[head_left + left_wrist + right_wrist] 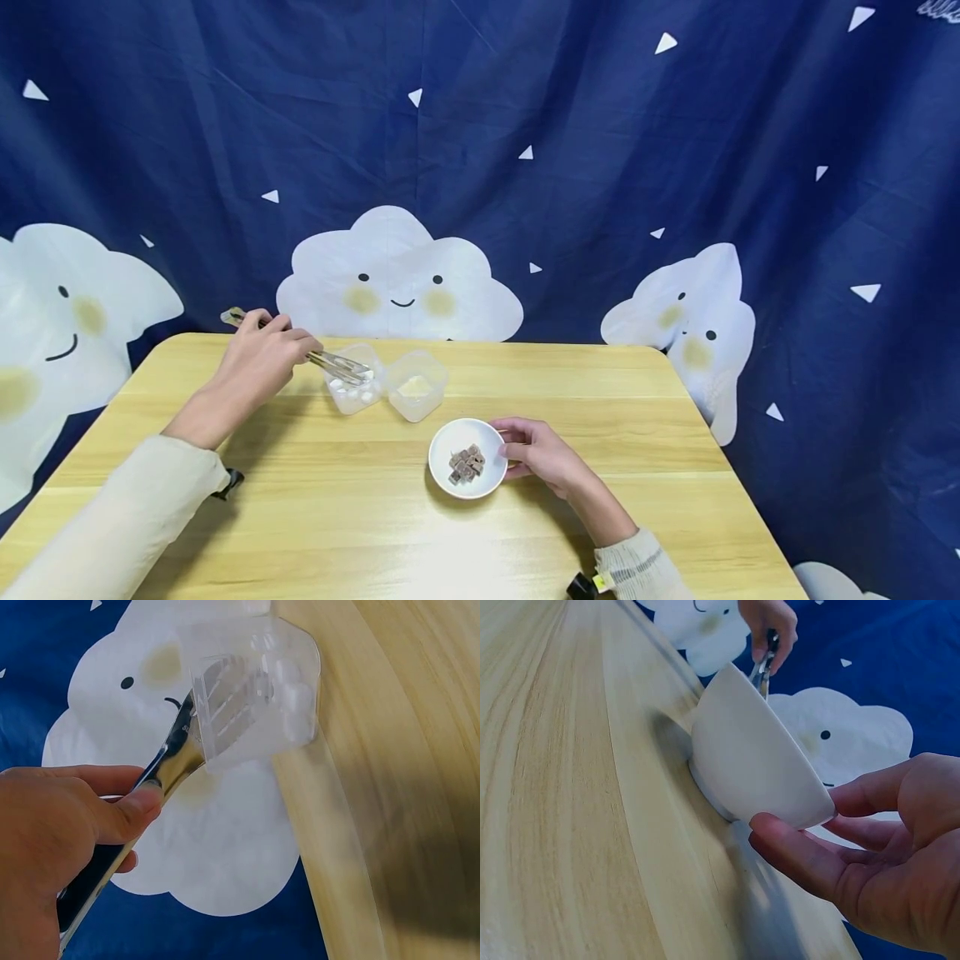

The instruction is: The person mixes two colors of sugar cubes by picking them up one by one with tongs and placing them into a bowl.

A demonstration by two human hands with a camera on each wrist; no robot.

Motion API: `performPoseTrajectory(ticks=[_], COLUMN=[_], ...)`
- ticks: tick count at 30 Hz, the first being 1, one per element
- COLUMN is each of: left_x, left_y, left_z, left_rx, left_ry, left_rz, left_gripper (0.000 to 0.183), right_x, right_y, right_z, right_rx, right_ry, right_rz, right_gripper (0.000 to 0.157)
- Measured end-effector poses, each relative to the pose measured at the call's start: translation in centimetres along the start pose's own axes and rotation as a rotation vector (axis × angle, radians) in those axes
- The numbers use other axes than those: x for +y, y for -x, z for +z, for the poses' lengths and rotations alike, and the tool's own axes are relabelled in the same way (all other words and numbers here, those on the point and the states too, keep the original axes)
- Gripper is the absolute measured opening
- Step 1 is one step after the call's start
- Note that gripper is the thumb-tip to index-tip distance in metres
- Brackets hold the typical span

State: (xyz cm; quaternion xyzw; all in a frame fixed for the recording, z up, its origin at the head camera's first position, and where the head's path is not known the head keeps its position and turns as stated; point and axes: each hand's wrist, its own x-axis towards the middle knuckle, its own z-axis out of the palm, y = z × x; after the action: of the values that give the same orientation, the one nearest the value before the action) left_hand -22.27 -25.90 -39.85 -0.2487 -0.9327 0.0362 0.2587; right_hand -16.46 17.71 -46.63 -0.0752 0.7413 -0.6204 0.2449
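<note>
My left hand (262,350) grips a pair of metal tongs (324,360) partway along the arms, thumb on one side and fingers on the other. Their tips reach into a clear plastic container (195,645) that holds several small white pieces (292,701). My right hand (543,454) holds a white bowl (441,458) by its right side, thumb and fingers at the rim (787,739). Brown cubes (467,464) lie heaped in the bowl. The bowl's inside is hidden in the right wrist view.
A second clear container (417,408) with pale yellowish contents stands right beside the first, toward the bowl. All stand on a light wooden table (360,517). Behind its far edge hangs a dark blue curtain (480,125) with white clouds and triangles.
</note>
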Motion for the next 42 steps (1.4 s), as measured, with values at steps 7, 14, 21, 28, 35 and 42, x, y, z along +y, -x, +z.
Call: performPoseTrajectory(ticks=[7,14,21,28,35,42], left_x=[-0.07,-0.25,-0.22,-0.06,-0.15,-0.21], left_y=[-0.18,-0.23,-0.26,-0.23,-0.23,-0.17], left_z=[0.29,0.59,0.71,0.77,0.92,1.00], left_rx=[-0.033,-0.068,-0.064,-0.071,-0.082,-0.062], left_ry=[0.005,0.006,0.006,-0.001,0.001,0.021], left_rz=[-0.003,-0.012,-0.015,-0.015,-0.020,-0.018], left_gripper=[0.030,0.030,0.031,0.028,0.028,0.028], right_x=[0.04,0.09,0.05,0.05,0.00,0.04], right_y=[-0.01,0.01,-0.02,-0.01,0.05,0.06], right_z=[-0.05,0.05,0.05,0.04,0.12,0.07], right_rx=[0.001,0.003,0.000,0.006,0.006,0.000], right_ry=[-0.001,0.003,0.006,0.000,-0.004,0.002], right_rz=[-0.003,-0.003,-0.011,-0.004,-0.008,-0.007], right_gripper=[0.049,0.050,0.050,0.050,0.051,0.050])
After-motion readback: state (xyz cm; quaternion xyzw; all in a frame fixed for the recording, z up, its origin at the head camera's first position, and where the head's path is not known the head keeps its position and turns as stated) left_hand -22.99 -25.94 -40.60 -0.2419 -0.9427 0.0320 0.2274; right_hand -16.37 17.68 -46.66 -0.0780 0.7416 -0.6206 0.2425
